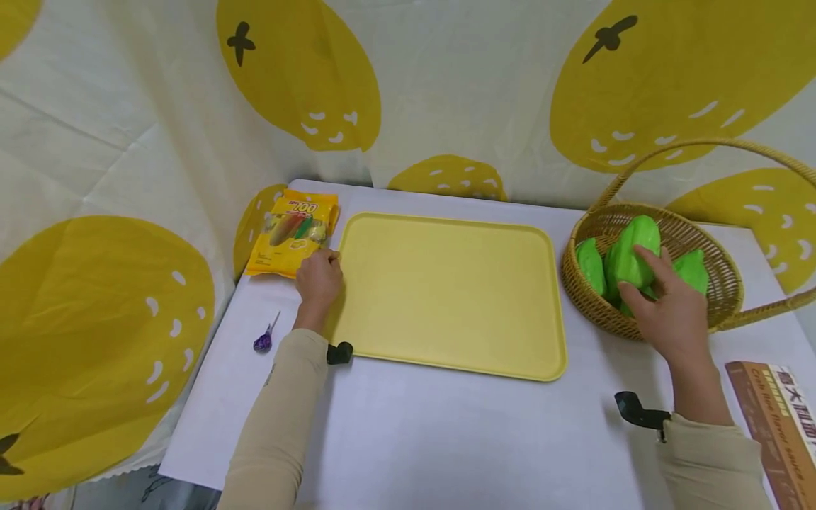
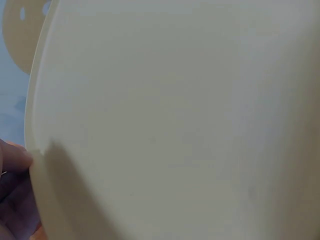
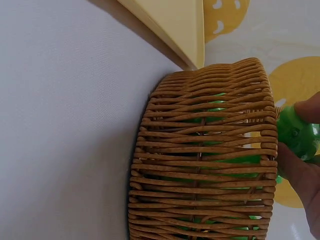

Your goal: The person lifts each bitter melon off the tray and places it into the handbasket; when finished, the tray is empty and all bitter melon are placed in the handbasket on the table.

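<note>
My left hand pinches the left rim of a yellow rectangular tray. In the left wrist view the thumb lies on the tray's edge, with the other fingers curled beside and below it. Over a round wicker basket at the right, my right hand grips a ribbed green starfruit between thumb and fingers. The right wrist view shows this starfruit at the basket's rim. Beside it in the basket sit another green starfruit and one more, partly hidden by the hand.
A yellow candy bag lies at the tray's left, with a purple-wrapped lollipop in front of it. A brown sauce box lies at the right front. The basket's tall handle arches over it. A fruit-print cloth hangs behind.
</note>
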Available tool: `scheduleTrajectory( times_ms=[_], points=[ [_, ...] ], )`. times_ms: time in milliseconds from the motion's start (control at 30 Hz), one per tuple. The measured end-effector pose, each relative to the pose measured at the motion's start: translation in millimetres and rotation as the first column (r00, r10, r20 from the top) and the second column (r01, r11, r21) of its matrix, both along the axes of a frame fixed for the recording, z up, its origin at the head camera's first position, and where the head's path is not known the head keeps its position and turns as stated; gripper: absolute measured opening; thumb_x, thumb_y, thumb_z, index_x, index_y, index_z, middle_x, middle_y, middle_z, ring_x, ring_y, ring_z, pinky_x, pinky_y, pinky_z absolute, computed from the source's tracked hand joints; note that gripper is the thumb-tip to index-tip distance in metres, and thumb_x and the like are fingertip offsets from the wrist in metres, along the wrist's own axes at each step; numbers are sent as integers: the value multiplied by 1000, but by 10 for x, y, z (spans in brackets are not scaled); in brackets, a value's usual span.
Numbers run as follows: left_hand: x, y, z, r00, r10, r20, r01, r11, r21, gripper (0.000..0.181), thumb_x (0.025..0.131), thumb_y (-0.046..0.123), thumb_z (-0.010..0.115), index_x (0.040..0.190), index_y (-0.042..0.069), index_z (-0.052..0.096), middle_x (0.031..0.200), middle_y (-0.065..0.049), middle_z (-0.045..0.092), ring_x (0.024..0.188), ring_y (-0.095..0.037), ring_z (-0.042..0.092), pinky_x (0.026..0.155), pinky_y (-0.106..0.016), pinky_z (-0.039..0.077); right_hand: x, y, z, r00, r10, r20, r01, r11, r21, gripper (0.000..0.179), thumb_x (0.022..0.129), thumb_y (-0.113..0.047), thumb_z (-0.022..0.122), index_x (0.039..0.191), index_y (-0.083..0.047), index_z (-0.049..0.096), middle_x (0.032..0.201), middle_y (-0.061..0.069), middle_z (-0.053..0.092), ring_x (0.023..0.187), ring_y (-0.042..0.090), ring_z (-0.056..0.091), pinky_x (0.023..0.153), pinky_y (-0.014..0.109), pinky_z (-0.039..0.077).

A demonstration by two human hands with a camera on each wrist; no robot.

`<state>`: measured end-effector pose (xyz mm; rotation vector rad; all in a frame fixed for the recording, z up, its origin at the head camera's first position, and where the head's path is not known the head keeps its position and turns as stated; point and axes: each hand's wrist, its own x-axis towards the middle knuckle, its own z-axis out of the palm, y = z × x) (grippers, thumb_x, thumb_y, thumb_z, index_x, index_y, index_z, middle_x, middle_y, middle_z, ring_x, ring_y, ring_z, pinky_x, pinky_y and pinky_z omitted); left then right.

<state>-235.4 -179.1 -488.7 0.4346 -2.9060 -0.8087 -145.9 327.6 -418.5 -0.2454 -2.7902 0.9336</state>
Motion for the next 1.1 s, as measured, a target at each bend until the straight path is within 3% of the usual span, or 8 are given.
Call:
scheduleTrajectory(
  times_ms=[267, 600, 867, 1100],
  points=[
    [-7, -3, 9, 1000, 4, 4, -4, 1000, 4, 26, 102, 17, 56, 117, 12, 77, 118, -12, 76, 104, -42, 70, 84, -56, 55, 28, 2, -10, 998, 52, -20, -52, 999, 8, 62, 97, -15, 65, 155, -20, 44, 163, 24, 26, 134, 66, 39, 108, 74, 34],
    [10, -12, -9, 1000, 4, -2, -4, 1000, 0, 26, 102, 17, 56, 116, 14, 77, 117, -11, 76, 102, -41, 71, 81, -56, 55, 23, -1, -35, 988, 65, 142, -77, 994, 83, 65, 100, -20, 60, 160, -18, 34, 164, 31, 17, 132, 71, 35, 103, 80, 32],
    [8, -10, -1, 1000, 4, -10, -4, 1000, 9, 25, 102, 17, 57, 116, 13, 77, 117, -12, 76, 102, -41, 70, 81, -56, 55, -17, -16, -67, 979, 137, 151, -155, 981, 114, 66, 100, -18, 60, 160, -15, 32, 161, 37, 17, 132, 71, 33, 102, 81, 30],
    [8, -12, -6, 1000, 4, -4, -4, 1000, 16, 25, 102, 18, 57, 117, 13, 77, 117, -12, 76, 104, -41, 70, 83, -56, 55, -44, -18, -85, 976, 141, 165, -164, 977, 137, 67, 101, -20, 59, 161, -17, 31, 162, 37, 15, 129, 73, 34, 99, 82, 32]
  ],
)
